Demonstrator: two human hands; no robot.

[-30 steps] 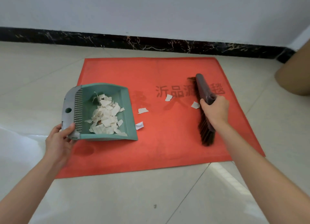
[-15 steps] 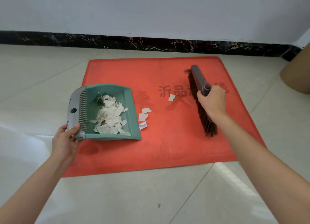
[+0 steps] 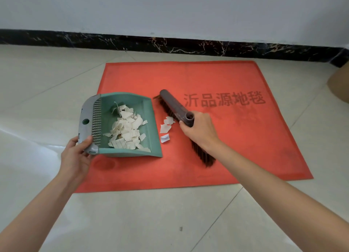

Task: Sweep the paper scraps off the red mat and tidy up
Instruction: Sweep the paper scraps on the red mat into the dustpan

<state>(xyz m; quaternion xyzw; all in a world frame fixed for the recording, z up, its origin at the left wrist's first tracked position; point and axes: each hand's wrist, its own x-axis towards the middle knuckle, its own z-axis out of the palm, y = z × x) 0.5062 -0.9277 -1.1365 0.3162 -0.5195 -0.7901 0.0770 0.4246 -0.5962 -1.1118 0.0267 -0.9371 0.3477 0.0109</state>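
A red mat [image 3: 236,138] with dark printed characters lies on the tiled floor. On its left part rests a green dustpan [image 3: 130,149] with a grey comb edge, and a heap of paper scraps [image 3: 126,132] lies inside it. My left hand [image 3: 77,155] grips the pan's grey rear corner. My right hand [image 3: 200,129] grips the brown brush [image 3: 173,106], whose bristles touch the mat just right of the pan's open lip. Three loose scraps [image 3: 165,128] lie between the brush and the lip.
A white wall with a black marble skirting [image 3: 170,44] runs along the back. A tan cardboard object [image 3: 340,81] stands at the right edge. Pale glossy floor tiles [image 3: 151,223] surround the mat.
My right hand has dragged the brush leftward across the mat, pushing the loose scraps together close to the dustpan's lip. The dustpan and my left hand have kept their place on the mat.
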